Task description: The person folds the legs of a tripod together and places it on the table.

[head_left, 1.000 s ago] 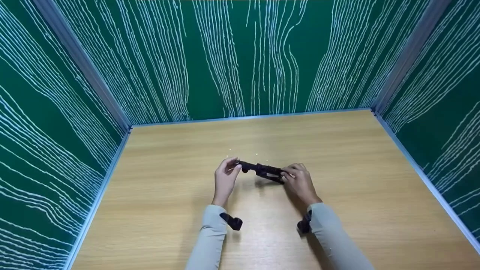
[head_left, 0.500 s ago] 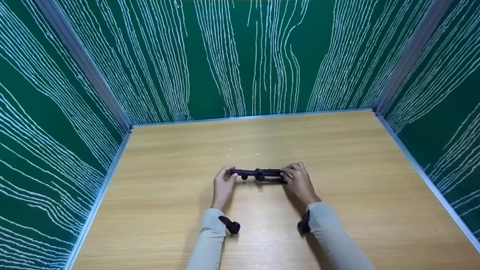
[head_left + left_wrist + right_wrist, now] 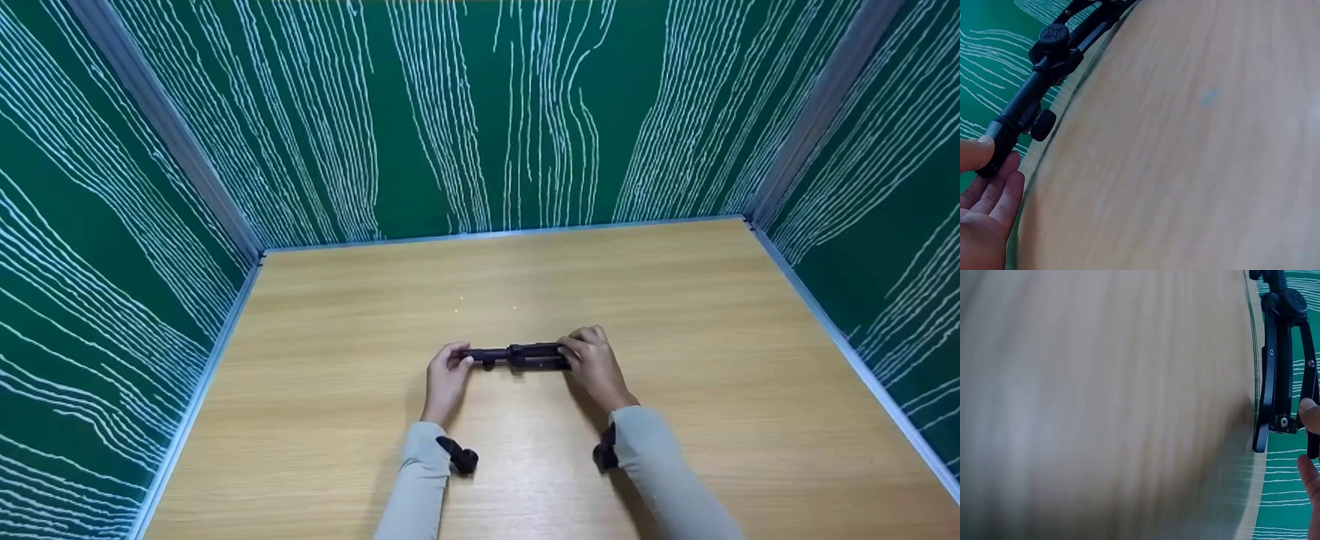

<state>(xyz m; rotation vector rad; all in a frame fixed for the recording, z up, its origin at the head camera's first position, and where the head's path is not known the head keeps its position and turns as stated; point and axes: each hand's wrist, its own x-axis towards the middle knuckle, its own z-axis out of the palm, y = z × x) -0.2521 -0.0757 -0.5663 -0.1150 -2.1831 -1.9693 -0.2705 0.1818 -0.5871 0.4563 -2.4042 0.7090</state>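
A small black tripod (image 3: 516, 355) lies crosswise between my hands, close over the wooden table. My left hand (image 3: 445, 381) pinches the end of its tube between thumb and fingers; a ribbed side knob (image 3: 1043, 125) sticks out beside that grip. At the other end my right hand (image 3: 594, 367) holds the legs. In the right wrist view, the thumb presses on one leg (image 3: 1310, 363), while another leg (image 3: 1267, 391) stands slightly out from the central column (image 3: 1283, 371). Most of the right hand falls outside that view.
Green panels (image 3: 420, 112) with white wavy lines enclose the wooden tabletop (image 3: 337, 315) at the back and both sides. A few tiny pale specks (image 3: 514, 307) show beyond the tripod. Each wrist wears a small black camera (image 3: 463, 459).
The tripod has gone from slanted, left end farther back, to nearly straight across. My left hand has come slightly toward me with it; the right hand has hardly moved.
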